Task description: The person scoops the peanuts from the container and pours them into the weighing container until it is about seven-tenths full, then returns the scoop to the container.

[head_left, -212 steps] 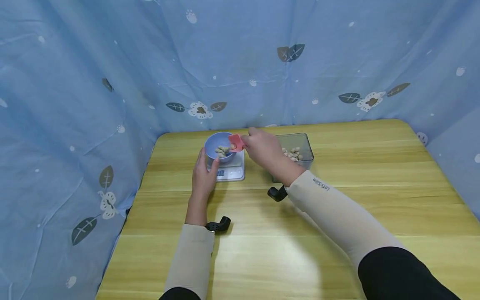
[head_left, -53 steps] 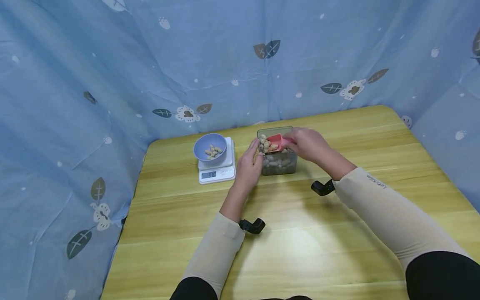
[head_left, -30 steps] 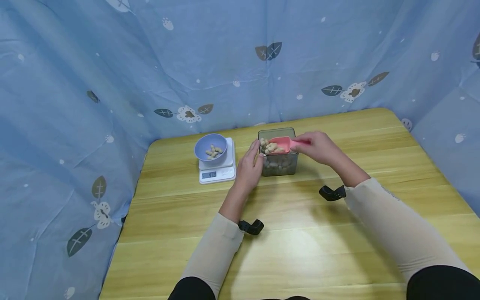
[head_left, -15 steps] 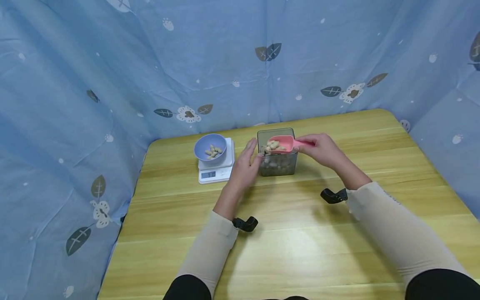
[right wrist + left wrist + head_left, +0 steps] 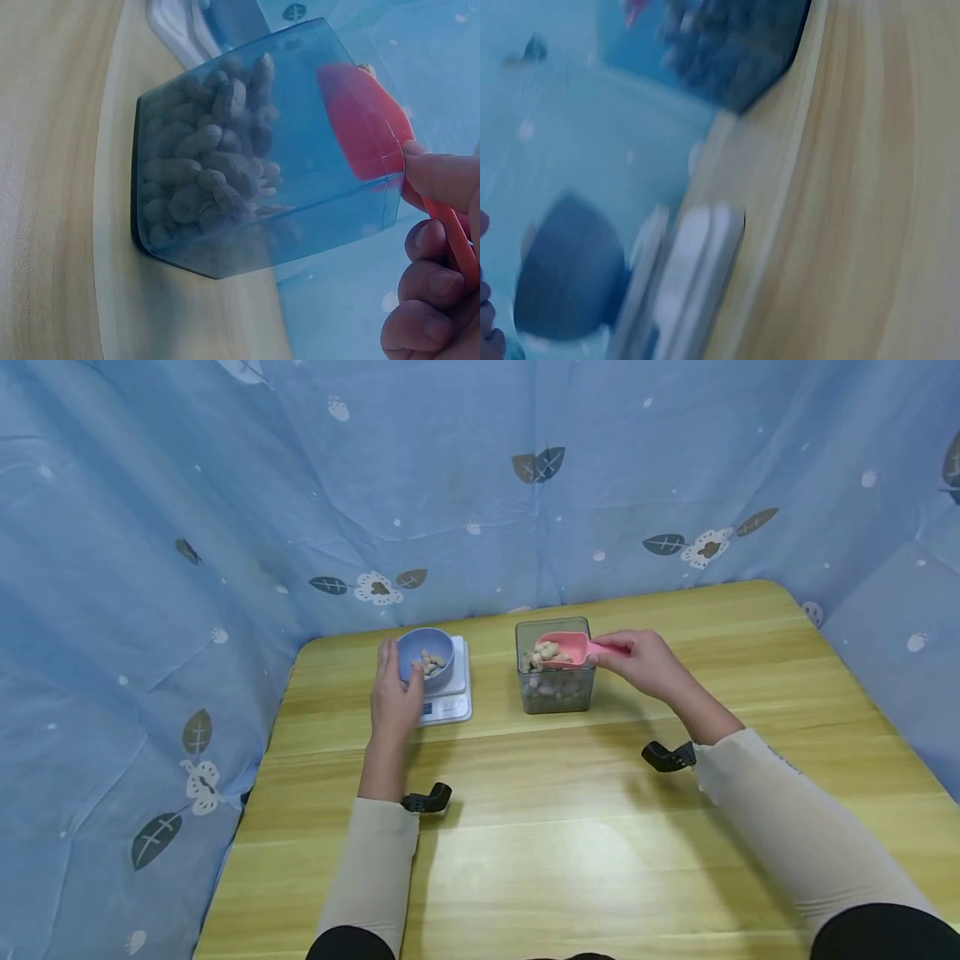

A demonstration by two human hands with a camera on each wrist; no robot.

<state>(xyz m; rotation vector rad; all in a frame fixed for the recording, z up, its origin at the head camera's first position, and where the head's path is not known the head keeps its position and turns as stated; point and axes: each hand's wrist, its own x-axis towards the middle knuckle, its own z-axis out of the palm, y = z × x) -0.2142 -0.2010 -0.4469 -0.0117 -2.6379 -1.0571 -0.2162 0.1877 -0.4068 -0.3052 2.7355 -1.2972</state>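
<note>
My right hand [image 5: 628, 653] pinches the handle of a pink scoop [image 5: 564, 648] loaded with peanuts, level over the rim of a clear square container [image 5: 556, 687] of peanuts. In the right wrist view the scoop [image 5: 361, 124] shows behind the container [image 5: 225, 180], my fingers [image 5: 427, 300] curled round its handle. My left hand [image 5: 400, 675] stands with straight fingers against the left side of a blue bowl [image 5: 427, 652] holding a few peanuts, set on a white digital scale [image 5: 452, 697]. The left wrist view is blurred, with the bowl [image 5: 566, 277] and scale [image 5: 694, 270] close by.
The wooden table [image 5: 585, 827] is walled by blue patterned cloth [image 5: 225, 543] at the back and both sides. Black wrist mounts [image 5: 427, 797] hang under both forearms. The near half of the table holds only my arms.
My left hand has left the container's side and swung left to the bowl on the scale. The right hand has kept the loaded scoop almost still above the container.
</note>
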